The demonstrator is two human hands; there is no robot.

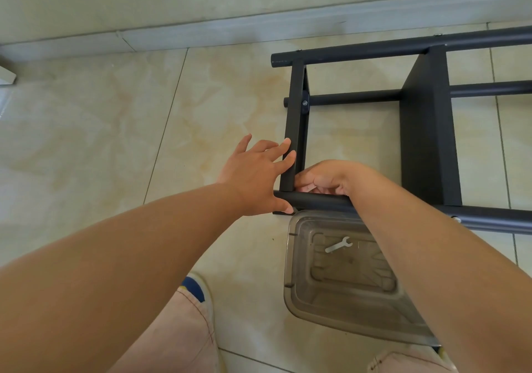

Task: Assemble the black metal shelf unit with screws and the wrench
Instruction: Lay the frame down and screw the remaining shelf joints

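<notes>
You are over a glossy beige marbled tile floor (224,107) with thin dark grout lines, and a pale grey baseboard (288,27) crosses the top of the frame. The black metal shelf unit (429,130) lies on its side at right: matte round tubes joined by flat panels, small screws showing at the joints. Your left hand (256,177) is spread, fingers straight against the flat end panel, thumb on the near tube. Your right hand (325,178) is curled at that corner joint; what it pinches is hidden. A clear plastic container (296,286) at lower centre holds the flat silver wrench (339,245).
</notes>
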